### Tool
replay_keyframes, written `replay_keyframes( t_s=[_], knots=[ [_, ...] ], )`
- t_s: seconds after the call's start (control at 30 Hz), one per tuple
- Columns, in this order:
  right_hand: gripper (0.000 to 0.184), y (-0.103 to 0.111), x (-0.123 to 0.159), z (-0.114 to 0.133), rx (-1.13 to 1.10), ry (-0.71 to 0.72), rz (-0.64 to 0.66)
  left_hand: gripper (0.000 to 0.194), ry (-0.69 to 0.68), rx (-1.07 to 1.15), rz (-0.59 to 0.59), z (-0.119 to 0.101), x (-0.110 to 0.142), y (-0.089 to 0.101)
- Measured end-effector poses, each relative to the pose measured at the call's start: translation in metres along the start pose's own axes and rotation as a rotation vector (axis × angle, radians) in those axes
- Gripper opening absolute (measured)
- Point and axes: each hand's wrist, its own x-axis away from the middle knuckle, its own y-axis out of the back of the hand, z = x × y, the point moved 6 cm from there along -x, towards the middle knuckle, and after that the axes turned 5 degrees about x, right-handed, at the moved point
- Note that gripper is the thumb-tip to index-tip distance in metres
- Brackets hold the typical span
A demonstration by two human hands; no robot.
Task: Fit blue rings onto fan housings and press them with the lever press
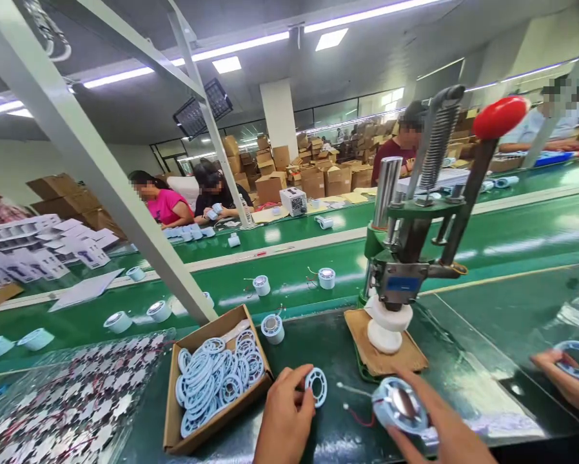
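Note:
My left hand (285,412) pinches a light-blue plastic ring (323,388) between thumb and fingers, just right of the cardboard box. In my right hand (447,422) is a light-blue round housing (387,405), gripped at its sides by thumb and fingers. A shiny silver disc shows in the housing's face, and thin wires with a small white connector (340,385) trail to its left. Behind that hand stands a green hand press (400,283) with a red-knobbed lever and a white round pressing block (386,322). The ring and the housing are apart.
An open cardboard box (171,412) full of light-blue rings stands at left, beside flat parts in clear plastic (77,393). Several housings, one here (273,328), sit behind. At far right another person's hand (560,380) holds a blue ring. A slanted metal post (125,193) crosses the left.

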Motion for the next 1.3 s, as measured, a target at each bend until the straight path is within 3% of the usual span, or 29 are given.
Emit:
replay_keyframes(
  t_s=[0.07,0.17,0.3,0.43,0.53,0.6,0.7,0.8,0.87,0.93,1.03,1.17,1.3],
  knots=[
    [0.055,-0.025,-0.002,0.015,-0.013,0.032,0.158,0.044,-0.03,-0.257,-0.072,0.005,-0.001,-0.002],
    [0.061,-0.05,-0.009,0.027,-0.027,0.004,0.264,0.044,-0.058,-0.508,-0.093,0.008,0.0,0.002],
    [0.067,-0.071,-0.011,0.027,-0.059,-0.034,0.322,0.05,-0.099,-0.545,0.018,0.012,-0.001,0.002],
    [0.065,-0.076,-0.011,0.026,-0.118,-0.059,0.321,0.039,-0.09,-0.525,-0.15,0.013,-0.005,0.012],
    [0.065,-0.074,-0.013,0.028,-0.177,-0.089,0.308,0.045,-0.205,-0.495,-0.32,-0.007,-0.003,0.017],
    [0.067,-0.073,-0.014,0.029,-0.209,-0.105,0.305,0.047,-0.299,-0.468,-0.376,-0.028,-0.001,0.017],
    [0.071,-0.073,-0.014,0.028,-0.241,-0.123,0.322,0.051,-0.337,-0.405,-0.434,-0.056,0.001,0.017],
    [0.068,-0.074,-0.013,0.026,-0.278,-0.122,0.322,0.053,-0.333,-0.34,-0.29,-0.067,-0.003,-0.003],
    [0.067,-0.075,-0.013,0.025,-0.298,-0.128,0.305,0.049,-0.296,-0.313,-0.115,-0.061,-0.007,-0.026],
    [0.066,-0.076,-0.012,0.023,-0.313,-0.139,0.28,0.046,-0.229,-0.295,-0.027,-0.048,-0.009,-0.043],
    [0.064,-0.079,-0.01,0.019,-0.345,-0.137,0.266,0.046,-0.2,-0.287,-0.058,-0.03,-0.008,-0.052],
    [0.061,-0.078,-0.01,0.018,-0.348,-0.11,0.259,0.048,-0.236,-0.273,-0.141,-0.016,-0.006,-0.05],
    [0.058,-0.073,-0.012,0.021,-0.341,-0.078,0.285,0.055,-0.261,-0.205,-0.035,-0.011,-0.009,-0.051]
  ],
)
